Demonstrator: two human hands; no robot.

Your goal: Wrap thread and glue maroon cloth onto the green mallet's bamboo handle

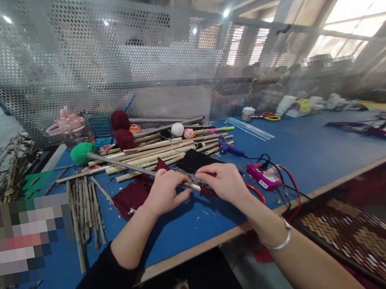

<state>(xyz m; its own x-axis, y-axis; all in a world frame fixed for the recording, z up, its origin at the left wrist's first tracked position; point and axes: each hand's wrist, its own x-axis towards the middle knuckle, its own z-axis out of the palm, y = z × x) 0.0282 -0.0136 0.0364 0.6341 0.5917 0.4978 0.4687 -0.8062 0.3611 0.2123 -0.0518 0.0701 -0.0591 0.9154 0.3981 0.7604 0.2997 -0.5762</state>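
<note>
My left hand (166, 189) is closed around a long thin stick (122, 165), which slants from the upper left down to its pale end between my hands. Near that end, my right hand (221, 179) pinches at some thin, wispy fibres (192, 177); exactly what sits between its fingertips is too small to make out. Dark red cloth (131, 195) lies on the table beside my left hand. A black cloth (199, 159) lies just beyond both hands.
Several cut sticks (85, 208) lie on the blue table (178, 231) at left, with more behind my hands. A blue glue gun (229, 147), a purple power strip (264, 176) and cables lie right. Green yarn (82, 153) and a perforated metal screen (98, 71) are at the back.
</note>
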